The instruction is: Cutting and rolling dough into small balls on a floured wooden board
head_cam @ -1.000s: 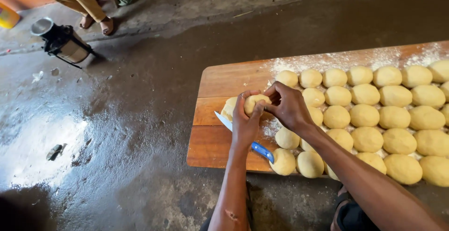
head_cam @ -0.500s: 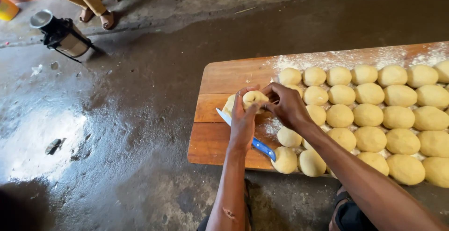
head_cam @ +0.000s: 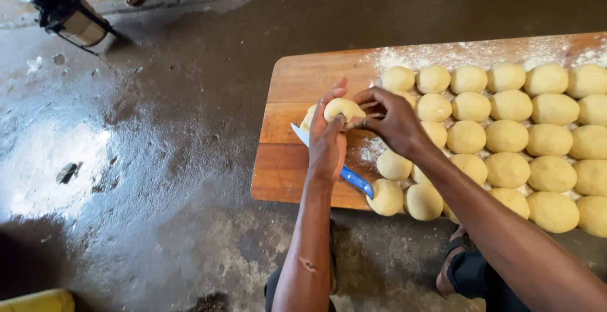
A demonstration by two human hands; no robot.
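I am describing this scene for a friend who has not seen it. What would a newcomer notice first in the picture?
First come the rows of pale round dough balls filling the right side of a floured wooden board on the dark wet floor. At the board's left part, the left hand and the right hand pinch one dough piece between them, above a blue-handled knife.

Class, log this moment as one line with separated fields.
left hand: holds dough ball | right hand: pinches it | knife: on board | rows of dough balls alongside

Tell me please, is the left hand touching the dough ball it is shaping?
Touching: the head view shows the left hand cupping the dough ball, fingers wrapped against it.
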